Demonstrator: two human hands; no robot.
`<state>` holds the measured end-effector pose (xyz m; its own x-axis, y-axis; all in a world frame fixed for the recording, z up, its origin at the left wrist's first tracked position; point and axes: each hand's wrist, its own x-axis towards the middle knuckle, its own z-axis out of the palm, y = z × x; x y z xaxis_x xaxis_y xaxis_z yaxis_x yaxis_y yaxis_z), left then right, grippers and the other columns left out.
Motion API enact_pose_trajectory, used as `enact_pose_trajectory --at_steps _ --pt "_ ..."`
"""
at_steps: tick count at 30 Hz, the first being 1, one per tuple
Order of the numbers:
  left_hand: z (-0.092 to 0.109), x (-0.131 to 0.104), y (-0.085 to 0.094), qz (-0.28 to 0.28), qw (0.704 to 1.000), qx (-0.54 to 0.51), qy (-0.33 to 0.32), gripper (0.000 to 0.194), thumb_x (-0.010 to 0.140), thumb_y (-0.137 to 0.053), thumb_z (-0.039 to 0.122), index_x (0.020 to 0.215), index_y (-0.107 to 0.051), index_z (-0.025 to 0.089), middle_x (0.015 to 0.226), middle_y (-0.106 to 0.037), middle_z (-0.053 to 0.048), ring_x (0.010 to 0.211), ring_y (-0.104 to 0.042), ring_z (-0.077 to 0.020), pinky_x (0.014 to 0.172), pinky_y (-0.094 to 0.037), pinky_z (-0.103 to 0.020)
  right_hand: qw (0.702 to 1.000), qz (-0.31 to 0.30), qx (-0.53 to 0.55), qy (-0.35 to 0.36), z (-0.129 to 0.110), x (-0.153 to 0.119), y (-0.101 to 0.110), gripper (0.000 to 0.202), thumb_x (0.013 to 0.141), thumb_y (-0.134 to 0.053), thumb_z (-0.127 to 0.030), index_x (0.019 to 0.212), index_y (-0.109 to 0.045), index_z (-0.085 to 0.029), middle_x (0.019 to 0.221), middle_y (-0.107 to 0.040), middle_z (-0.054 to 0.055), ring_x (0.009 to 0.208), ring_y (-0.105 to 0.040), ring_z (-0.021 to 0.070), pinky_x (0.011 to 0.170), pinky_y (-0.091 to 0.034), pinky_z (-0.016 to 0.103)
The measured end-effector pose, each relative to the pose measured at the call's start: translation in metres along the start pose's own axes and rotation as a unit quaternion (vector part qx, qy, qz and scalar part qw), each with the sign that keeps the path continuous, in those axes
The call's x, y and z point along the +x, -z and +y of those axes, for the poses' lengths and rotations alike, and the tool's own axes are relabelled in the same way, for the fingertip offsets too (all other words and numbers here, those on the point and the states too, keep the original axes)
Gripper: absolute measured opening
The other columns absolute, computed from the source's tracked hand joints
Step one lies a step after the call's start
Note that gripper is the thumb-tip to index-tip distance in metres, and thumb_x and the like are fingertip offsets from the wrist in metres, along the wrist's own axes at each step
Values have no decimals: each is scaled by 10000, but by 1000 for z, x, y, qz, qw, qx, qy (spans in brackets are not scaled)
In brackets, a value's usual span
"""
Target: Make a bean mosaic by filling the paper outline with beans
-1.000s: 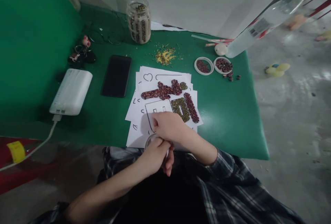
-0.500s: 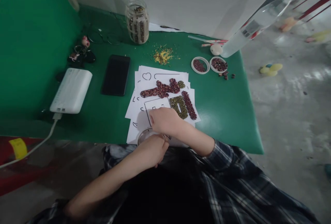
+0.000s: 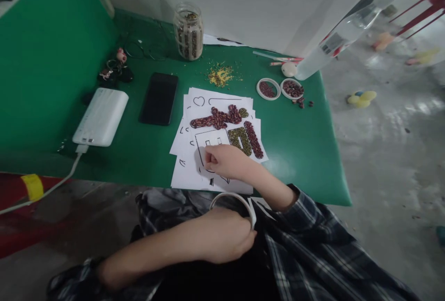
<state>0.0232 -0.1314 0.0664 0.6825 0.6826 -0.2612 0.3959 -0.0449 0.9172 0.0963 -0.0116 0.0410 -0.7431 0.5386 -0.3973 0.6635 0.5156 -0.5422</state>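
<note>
My left hand (image 3: 225, 234) is closed on the edge of a round white jar lid (image 3: 253, 213), held near my lap just off the table's front edge. What lies inside this lid I cannot make out. My right hand (image 3: 224, 161) is over a stack of white paper sheets (image 3: 187, 171), its fingers curled together; anything between them is hidden. Beneath it a black outline drawing shows in part. On the top sheet, large red kidney beans (image 3: 219, 119), green mung beans (image 3: 239, 142) and small red beans (image 3: 254, 140) fill other outlines.
Two white lids (image 3: 268, 89) of beans sit at the right, near a plastic bottle (image 3: 323, 53). Yellow crumbs (image 3: 220, 76) lie behind the paper, with a glass jar (image 3: 188, 32) beyond. Leftward are a phone (image 3: 159, 98), a white power bank (image 3: 100, 116) and keys (image 3: 113, 72).
My left hand has drawn the lid back from the paper toward my body and slightly right. My right hand stays over the sheet, its fingers turned a little.
</note>
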Motion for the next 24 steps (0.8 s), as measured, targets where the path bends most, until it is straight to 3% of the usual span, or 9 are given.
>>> enact_pose_trajectory --at_steps 3,6,9,14,17,20,24 --pt "1 -14 5 -31 998 52 -6 255 896 -331 270 706 -483 194 632 -520 -19 569 -429 -156 573 -281 -301 989 -4 138 49 13 -7 2 93 815 -526 -238 833 -600 -186 731 -618 -3 647 -499 109 591 -342 241" --pt "1 -25 6 -18 996 -85 26 253 915 -329 271 721 -474 199 604 -525 28 579 -468 -117 612 -341 -251 955 38 289 51 21 -18 1 181 869 -507 -312 878 -618 -170 753 -615 8 658 -510 102 620 -391 242" --pt "-5 -32 3 -10 973 -221 59 266 922 -324 283 708 -457 196 537 -492 50 510 -449 -90 578 -365 -216 919 64 389 25 21 -35 -4 233 853 -554 -362 880 -655 -154 731 -630 21 671 -536 107 644 -428 253" --pt "-15 -35 0 39 959 -277 51 280 919 -334 315 699 -451 188 505 -466 50 472 -416 -87 546 -358 -221 858 -6 513 2 13 -60 -13 207 812 -626 -338 871 -691 -151 702 -653 22 640 -561 92 593 -451 225" --pt "-14 -34 3 44 962 -264 50 277 912 -341 295 682 -452 186 503 -471 44 495 -431 -94 574 -369 -228 828 -12 560 -3 8 -67 -14 169 753 -695 -295 849 -691 -156 709 -661 11 645 -581 89 611 -475 222" --pt "-11 -33 5 35 966 -250 53 269 909 -342 278 684 -458 187 511 -473 42 517 -447 -99 592 -378 -229 819 -4 574 -9 4 -69 -13 168 701 -739 -271 814 -687 -159 714 -669 5 653 -594 92 634 -488 229" --pt "-10 -34 2 27 964 -258 66 257 910 -345 278 704 -468 187 512 -477 48 501 -439 -94 582 -374 -224 834 15 551 -18 2 -66 -11 166 696 -738 -296 772 -677 -161 690 -655 4 644 -582 95 619 -474 235"
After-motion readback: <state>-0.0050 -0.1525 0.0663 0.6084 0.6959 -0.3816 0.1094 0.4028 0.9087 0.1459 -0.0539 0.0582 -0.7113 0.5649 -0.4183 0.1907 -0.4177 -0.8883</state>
